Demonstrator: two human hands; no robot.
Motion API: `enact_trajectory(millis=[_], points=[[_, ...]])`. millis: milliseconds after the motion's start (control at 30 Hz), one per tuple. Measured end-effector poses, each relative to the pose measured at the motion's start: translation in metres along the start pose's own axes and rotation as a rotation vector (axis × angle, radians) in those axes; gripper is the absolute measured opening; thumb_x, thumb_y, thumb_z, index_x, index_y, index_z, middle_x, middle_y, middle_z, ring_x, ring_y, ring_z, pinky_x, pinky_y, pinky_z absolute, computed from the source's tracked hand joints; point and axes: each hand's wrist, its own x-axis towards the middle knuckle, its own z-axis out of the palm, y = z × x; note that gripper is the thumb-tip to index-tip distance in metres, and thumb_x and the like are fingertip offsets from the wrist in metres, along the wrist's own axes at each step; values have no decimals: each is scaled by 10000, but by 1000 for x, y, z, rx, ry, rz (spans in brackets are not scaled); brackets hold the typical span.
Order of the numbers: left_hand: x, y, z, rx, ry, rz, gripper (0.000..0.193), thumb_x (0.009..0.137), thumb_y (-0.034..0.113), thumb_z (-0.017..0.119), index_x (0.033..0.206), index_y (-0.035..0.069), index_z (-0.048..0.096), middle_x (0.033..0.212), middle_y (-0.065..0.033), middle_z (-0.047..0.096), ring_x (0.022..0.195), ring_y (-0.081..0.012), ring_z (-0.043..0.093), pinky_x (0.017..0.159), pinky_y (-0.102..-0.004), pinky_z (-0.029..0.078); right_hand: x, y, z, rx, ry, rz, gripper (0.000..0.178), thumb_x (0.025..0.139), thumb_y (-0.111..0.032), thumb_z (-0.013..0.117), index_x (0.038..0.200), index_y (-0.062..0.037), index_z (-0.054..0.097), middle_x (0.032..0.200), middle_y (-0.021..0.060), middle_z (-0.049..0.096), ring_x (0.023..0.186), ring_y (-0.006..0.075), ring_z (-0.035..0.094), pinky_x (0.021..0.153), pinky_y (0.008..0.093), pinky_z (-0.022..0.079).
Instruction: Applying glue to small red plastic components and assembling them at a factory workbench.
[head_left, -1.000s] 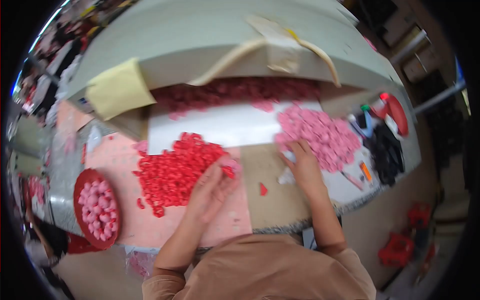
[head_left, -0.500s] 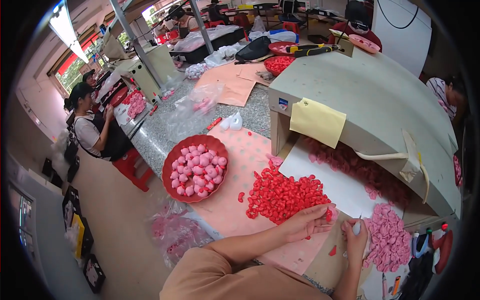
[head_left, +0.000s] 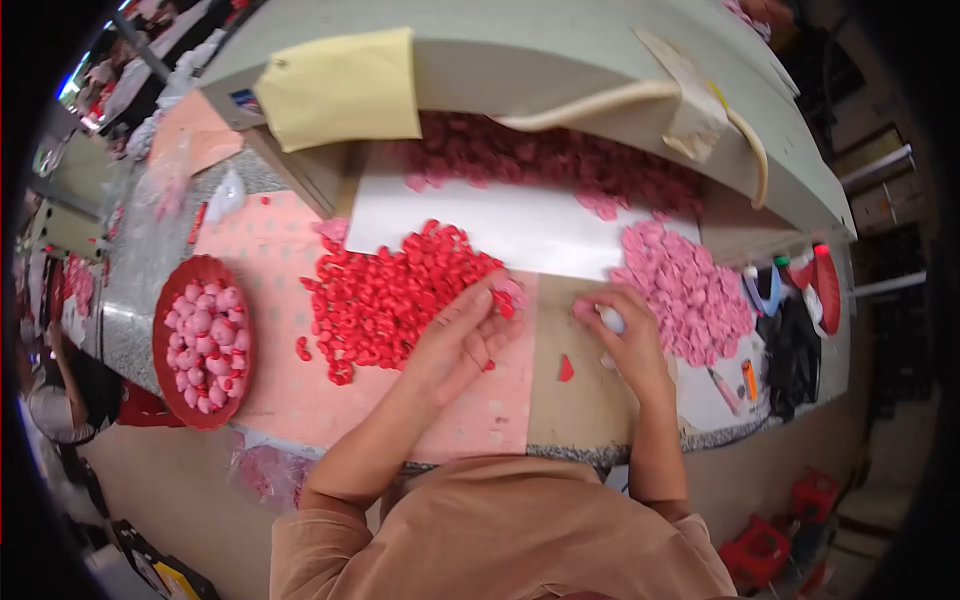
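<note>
My left hand (head_left: 458, 340) is over the near edge of a heap of small red curved pieces (head_left: 385, 295). Pinched between its thumb and fingers is a small red piece (head_left: 505, 305) with a pink part (head_left: 514, 289) against it. To the right, my right hand (head_left: 637, 345) is closed around a small white bottle (head_left: 612, 319), mostly hidden by the fingers. Pink shows at that hand's fingertips; whether it is a separate piece I cannot tell. A pile of pink petal-like pieces (head_left: 685, 295) lies beyond the right hand, and a red scrap (head_left: 566, 368) lies between my hands.
A red scalloped bowl (head_left: 165, 385) of round pink pieces stands left. A grey curved housing (head_left: 560, 60) arches over a white sheet (head_left: 450, 225) with more pink pieces underneath. An orange-handled tool (head_left: 749, 380) and a black cloth-like bundle (head_left: 790, 355) lie right. A person (head_left: 70, 390) sits far left.
My view has swung to the right, so the bowl and bench shift left. The gap between my hands is wider. The left hand still pinches the red piece and the right keeps the white bottle.
</note>
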Motion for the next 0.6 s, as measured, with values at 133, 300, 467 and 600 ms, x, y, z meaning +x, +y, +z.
enact_trajectory(millis=[133, 300, 467, 600], points=[[-12, -8, -9, -52, -132, 7, 387, 934, 180, 483, 1295, 54, 424, 1158, -55, 556, 1032, -170, 553, 954, -329, 439, -10, -13, 4, -169, -75, -90, 202, 747, -30, 666, 942, -7, 619, 872, 122, 582, 817, 252, 576, 744, 301, 449], [-2, -25, -21, -97, -187, -53, 387, 935, 183, 482, 1298, 62, 424, 1159, -59, 553, 1054, -164, 545, 970, -324, 435, -26, -6, -6, -153, -60, -116, 207, 742, -30, 664, 939, 8, 613, 867, 142, 576, 812, 281, 572, 739, 319, 447], [-3, -26, -22, -71, -194, -58, 382, 924, 237, 510, 1269, 83, 455, 1083, -45, 581, 992, -155, 569, 948, -326, 454, -18, -9, 2, -154, -61, -138, 200, 750, -54, 662, 931, 19, 616, 848, 157, 576, 801, 294, 570, 732, 335, 444], [3, -24, -23, -68, -195, -89, 389, 918, 259, 519, 1263, 89, 458, 1049, -37, 587, 960, -154, 581, 939, -331, 461, -14, -3, 7, -194, -26, -104, 214, 720, -40, 675, 922, 7, 623, 861, 150, 578, 823, 301, 566, 753, 353, 447]])
